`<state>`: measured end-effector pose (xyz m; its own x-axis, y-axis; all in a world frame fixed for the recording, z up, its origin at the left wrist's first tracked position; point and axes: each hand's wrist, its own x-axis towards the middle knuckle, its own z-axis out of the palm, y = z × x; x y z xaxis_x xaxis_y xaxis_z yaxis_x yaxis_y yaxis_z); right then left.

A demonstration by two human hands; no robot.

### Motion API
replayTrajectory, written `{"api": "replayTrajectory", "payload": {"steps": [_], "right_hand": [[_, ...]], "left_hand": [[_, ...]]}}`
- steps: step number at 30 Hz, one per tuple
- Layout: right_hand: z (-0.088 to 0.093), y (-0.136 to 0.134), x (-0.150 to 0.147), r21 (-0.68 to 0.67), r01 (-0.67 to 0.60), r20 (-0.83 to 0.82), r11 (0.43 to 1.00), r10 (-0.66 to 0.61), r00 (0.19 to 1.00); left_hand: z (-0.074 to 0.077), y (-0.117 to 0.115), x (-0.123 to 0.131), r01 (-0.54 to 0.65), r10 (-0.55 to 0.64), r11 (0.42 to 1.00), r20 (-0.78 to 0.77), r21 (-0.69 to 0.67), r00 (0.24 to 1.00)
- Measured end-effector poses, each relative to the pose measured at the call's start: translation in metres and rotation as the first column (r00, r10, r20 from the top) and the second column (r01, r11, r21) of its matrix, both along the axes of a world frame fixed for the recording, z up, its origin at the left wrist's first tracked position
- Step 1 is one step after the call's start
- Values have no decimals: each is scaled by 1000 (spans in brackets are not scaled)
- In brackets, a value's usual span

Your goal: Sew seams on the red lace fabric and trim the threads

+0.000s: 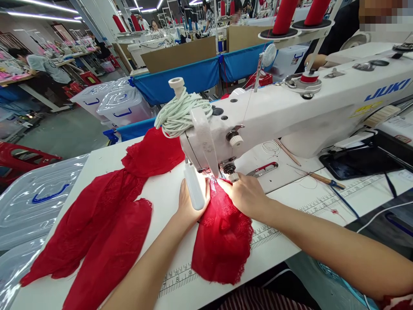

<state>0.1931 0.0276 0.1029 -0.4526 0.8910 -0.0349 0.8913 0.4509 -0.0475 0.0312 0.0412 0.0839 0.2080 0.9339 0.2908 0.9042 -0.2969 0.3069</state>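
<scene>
A red lace fabric piece (pixel 222 241) lies under the needle area of a white sewing machine (pixel 274 112) and hangs toward the table's front edge. My left hand (pixel 190 200) presses on its left side, partly hidden behind the machine's white lever (pixel 194 187); its fingers are mostly covered. On the right side, my right hand (pixel 247 193) pinches the fabric close to the presser foot, index finger and thumb pointing at the lit needle area. More red lace fabric (pixel 106 206) spreads over the table to the left, reaching behind the machine head.
Right of the machine base lie red-handled snips (pixel 266 168), a wooden-handled awl (pixel 325 180) and a dark phone-like tablet (pixel 361 161). A printed ruler (pixel 176 277) runs along the table. Clear plastic boxes (pixel 41 193) stand left. Red thread cones (pixel 285 17) rise behind.
</scene>
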Motion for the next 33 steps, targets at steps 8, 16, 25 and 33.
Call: {"api": "replayTrajectory", "payload": {"steps": [8, 16, 25, 33], "right_hand": [[0, 1, -1, -5, -5, -45, 1000, 5, 999], [-4, 4, 0, 34, -19, -30, 999, 20, 999], [-1, 4, 4, 63, -24, -36, 998, 27, 999], [-2, 4, 12, 126, -49, -160, 991, 69, 985]], "left_hand": [[-4, 0, 1, 0, -1, 1000, 51, 23, 999], [-6, 0, 0, -22, 21, 1000, 66, 14, 998], [7, -7, -3, -20, 24, 999, 81, -39, 996], [31, -32, -14, 268, -257, 953, 93, -138, 962]]}}
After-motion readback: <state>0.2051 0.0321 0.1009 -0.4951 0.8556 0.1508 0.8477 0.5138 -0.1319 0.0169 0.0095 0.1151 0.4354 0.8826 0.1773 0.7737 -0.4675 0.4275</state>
